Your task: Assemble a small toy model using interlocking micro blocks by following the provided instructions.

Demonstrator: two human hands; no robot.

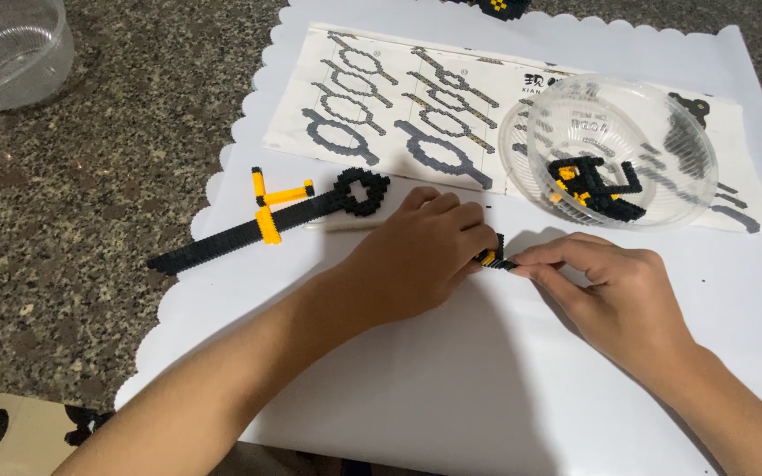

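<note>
Near the middle of the white scalloped sheet on the speckled stone bench, the left hand and the right hand meet, the fingers of both pinched on 1 small black and yellow brick piece held between them. Toward the sheet's left edge lies a long black brick sword with a yellow crossguard, apart from both hands. At the far edge, an instruction leaflet lies flat under a clear plastic bowl holding loose black and yellow bricks, and a 2nd clear bowl stands at the bench's far left corner.
</note>
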